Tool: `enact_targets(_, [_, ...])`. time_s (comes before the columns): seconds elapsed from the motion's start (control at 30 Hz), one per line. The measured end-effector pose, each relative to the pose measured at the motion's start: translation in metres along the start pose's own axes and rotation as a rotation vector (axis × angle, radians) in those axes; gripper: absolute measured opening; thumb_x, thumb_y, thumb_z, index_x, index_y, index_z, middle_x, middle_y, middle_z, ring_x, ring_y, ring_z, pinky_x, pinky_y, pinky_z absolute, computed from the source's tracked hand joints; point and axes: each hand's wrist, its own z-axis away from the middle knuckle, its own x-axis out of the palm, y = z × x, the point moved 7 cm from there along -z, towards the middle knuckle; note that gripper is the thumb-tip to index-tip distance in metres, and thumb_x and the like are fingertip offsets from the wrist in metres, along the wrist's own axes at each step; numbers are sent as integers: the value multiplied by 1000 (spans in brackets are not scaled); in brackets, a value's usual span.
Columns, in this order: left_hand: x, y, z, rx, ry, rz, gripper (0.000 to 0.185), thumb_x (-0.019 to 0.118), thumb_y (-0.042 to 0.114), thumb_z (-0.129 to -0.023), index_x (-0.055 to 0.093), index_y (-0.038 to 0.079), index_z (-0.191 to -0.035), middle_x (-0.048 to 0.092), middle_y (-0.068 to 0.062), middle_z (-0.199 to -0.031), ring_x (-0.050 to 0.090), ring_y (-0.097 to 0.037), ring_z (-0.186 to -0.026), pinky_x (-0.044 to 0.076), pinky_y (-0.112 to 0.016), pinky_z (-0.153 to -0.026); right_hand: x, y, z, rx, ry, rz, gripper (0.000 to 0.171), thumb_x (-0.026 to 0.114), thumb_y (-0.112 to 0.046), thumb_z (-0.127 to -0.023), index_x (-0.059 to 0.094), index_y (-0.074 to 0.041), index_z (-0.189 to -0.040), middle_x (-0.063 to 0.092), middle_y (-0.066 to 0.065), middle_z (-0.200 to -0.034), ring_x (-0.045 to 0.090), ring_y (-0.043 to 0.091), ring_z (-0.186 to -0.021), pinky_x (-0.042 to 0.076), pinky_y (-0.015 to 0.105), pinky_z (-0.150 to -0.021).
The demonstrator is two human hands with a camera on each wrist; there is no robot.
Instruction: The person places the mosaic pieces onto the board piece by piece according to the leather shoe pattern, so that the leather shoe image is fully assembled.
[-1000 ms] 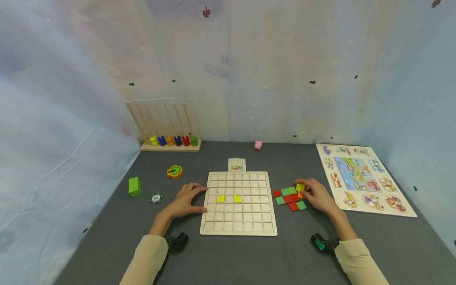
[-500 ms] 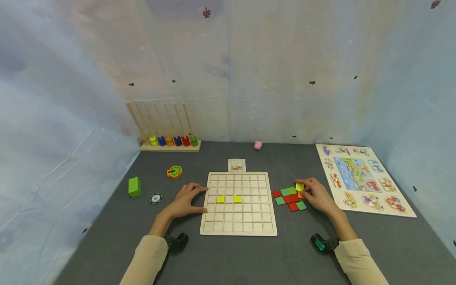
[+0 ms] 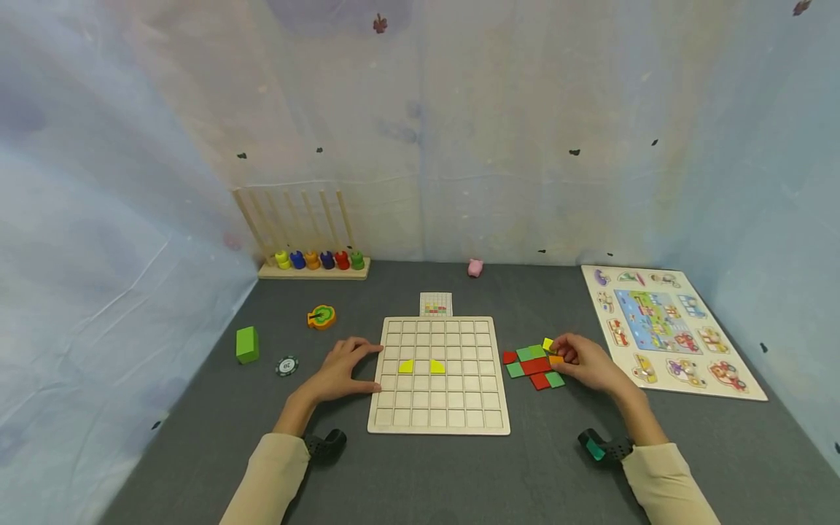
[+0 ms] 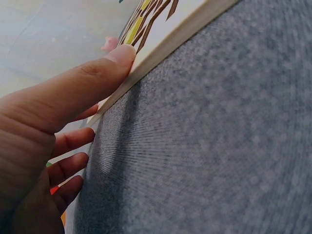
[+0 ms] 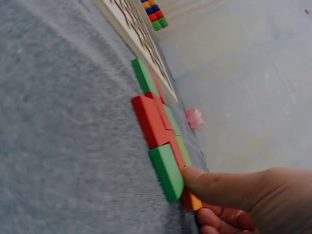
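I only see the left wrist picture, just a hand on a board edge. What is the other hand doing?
Observer: The right hand pinches an orange tile at a pile of tiles right of the board.
Operator: What colours are in the pile?
Observer: Mostly red and green, plus one yellow at the far side.
Operator: How many pieces are on the board?
Observer: Two yellow pieces, in one row with one free cell between them.
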Motion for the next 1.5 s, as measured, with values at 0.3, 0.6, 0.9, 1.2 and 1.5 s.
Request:
enact_targets(0.3, [0, 0, 1, 14, 7, 2, 75, 74, 53, -72, 49, 22, -135, 43, -5, -129, 36, -27, -115, 29, -53, -96, -5, -8, -5, 15, 79, 75, 12, 74, -10, -79, 65, -7, -85, 52, -3, -70, 41, 5, -58, 36, 24, -54])
enact_targets(0.6, [0, 0, 1, 11, 7, 0, 75, 74, 54, -72, 50, 22, -135, 43, -6, -128, 36, -27, -115, 29, -53, -96, 27, -66, -32, -143, 48, -53, 16, 71, -10, -82, 70, -7, -98, 62, -1, -85, 52, 7, -68, 44, 25, -61])
enact_targets(0.9, [-1, 0, 2, 2, 10, 12, 74, 74, 54, -72, 49, 23, -135, 43, -4, -127, 36, -26, -114, 29, -52, -96, 83, -127, -56, -309, -71, -184, 16, 66, -8, -86, 70, -4, -101, 65, 1, -86, 51, 6, -68, 44, 23, -61])
enact_targets(1.2, [2, -2, 0, -11, 0, 7, 75, 73, 55, -73, 48, 25, -136, 41, -3, -128, 35, -25, -114, 29, -52, -97, 124, -164, -70, -287, -65, -327, 15, 70, -6, -83, 66, -4, -97, 65, 3, -79, 58, 10, -65, 47, 22, -60])
enact_targets(1.5, [0, 0, 1, 11, 10, 13, 74, 73, 54, -73, 50, 22, -135, 42, -4, -128, 35, -26, -115, 29, -53, -97, 147, -180, -75, -288, -14, -307, 11, 71, -7, -81, 66, -3, -90, 66, 3, -79, 58, 8, -64, 46, 20, -59])
